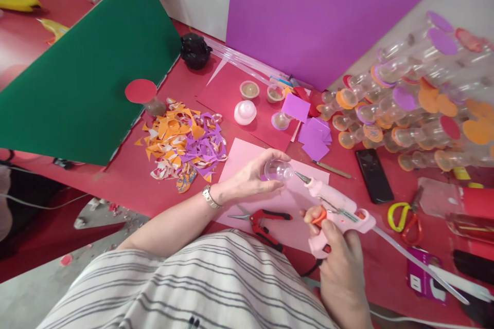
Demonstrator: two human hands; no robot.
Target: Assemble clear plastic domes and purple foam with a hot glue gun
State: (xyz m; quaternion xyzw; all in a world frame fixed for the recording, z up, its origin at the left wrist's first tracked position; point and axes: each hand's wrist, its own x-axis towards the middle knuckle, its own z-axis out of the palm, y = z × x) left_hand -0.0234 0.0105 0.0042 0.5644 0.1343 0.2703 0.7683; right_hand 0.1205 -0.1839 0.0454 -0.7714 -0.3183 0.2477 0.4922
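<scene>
Between thumb and fingers, my left hand (264, 175) holds a small clear plastic cup (281, 170) above a pink sheet (239, 157). My right hand (337, 252) is wrapped round the handle of a pink hot glue gun (339, 211), its fingers at the orange trigger. The gun's metal nozzle points left, at or very near the cup; I cannot tell whether they touch. A long clear glue stick (420, 262) sticks out of the gun's back. Below my left hand lie red-handled pruning shears (264, 223).
Orange and purple paper scraps (189, 139) are heaped left of the pink sheet. Clear cup stacks with coloured discs (409, 97) crowd the right. A phone (373, 176), scissors (407, 221), purple squares (314, 136) and a white-pink round container (245, 112) lie around. A green board (96, 67) leans at left.
</scene>
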